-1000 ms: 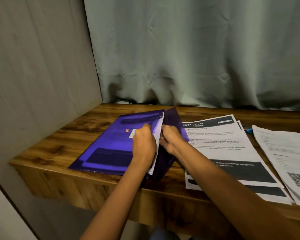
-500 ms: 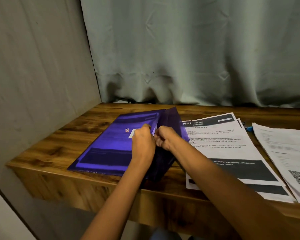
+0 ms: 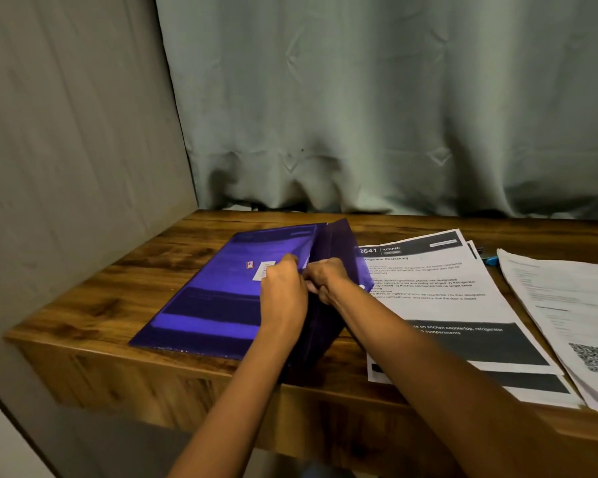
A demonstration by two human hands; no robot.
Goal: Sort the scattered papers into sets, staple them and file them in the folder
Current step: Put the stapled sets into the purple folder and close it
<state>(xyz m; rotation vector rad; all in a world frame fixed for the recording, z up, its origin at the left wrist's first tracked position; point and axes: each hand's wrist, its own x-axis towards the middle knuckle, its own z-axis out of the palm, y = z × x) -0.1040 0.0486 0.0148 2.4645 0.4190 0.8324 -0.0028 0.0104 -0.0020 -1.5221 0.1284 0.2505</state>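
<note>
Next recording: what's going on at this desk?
A person has both hands on a purple folder lying on the wooden desk. The left hand and right hand meet at its raised right flap, fingers curled on the edge. Printed sheets headed KITCHEN lie loose to the folder's right, with another stack bearing a QR code beyond them, so filing is not finished.

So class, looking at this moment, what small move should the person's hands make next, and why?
Probably let the flap drop and press the folder shut. The left hand and right hand both pinch the folder's edge beside that raised flap, and almost no white sheet shows there, so this set seems filed. More papers wait on the table to the right.
</note>
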